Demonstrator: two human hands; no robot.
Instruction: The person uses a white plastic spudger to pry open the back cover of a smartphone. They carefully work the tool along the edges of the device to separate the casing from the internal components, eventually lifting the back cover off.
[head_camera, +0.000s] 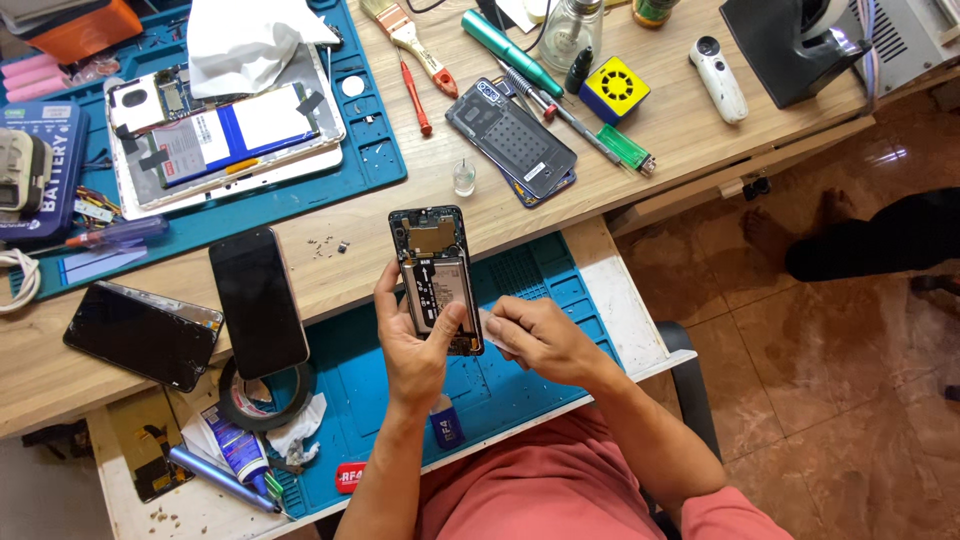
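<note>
While the left hand grips an opened phone upright, fingers curled round its left side and thumb pressed on the exposed battery, the right hand is closed narrowly at the phone's lower right edge, pinching a small pale tool against it. The phone is held above the blue mat at the near edge of the table.

Five phones, one opened tablet, two blue mats, one tape roll, one brush
</note>
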